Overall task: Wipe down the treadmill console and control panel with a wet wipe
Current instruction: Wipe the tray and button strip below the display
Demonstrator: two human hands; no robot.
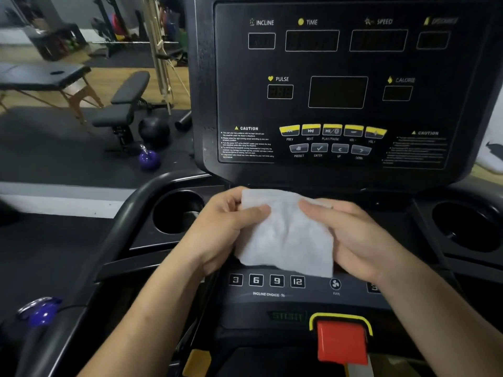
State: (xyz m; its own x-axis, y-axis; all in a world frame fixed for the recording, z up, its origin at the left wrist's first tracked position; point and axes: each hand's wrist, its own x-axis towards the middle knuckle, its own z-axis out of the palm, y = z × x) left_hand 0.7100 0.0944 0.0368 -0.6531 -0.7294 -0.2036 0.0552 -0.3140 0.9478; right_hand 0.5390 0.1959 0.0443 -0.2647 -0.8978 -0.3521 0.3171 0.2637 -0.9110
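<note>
1. Left hand (228, 229) and right hand (353, 240) each pinch a side of the white wet wipe (285, 235), above the control panel (272, 295).
2. Cup holder (177, 213) sits left; red safety key (341, 344) below.
3. Console (337, 91) rises behind, unobstructed.

Two bare forearms enter from the bottom edge of the frame, one from each lower corner. No sleeves reach the visible parts of the arms. The left hand (226, 227) and the right hand (353, 235) are both bare, without gloves. The fingernails that show are short and plain.
</note>
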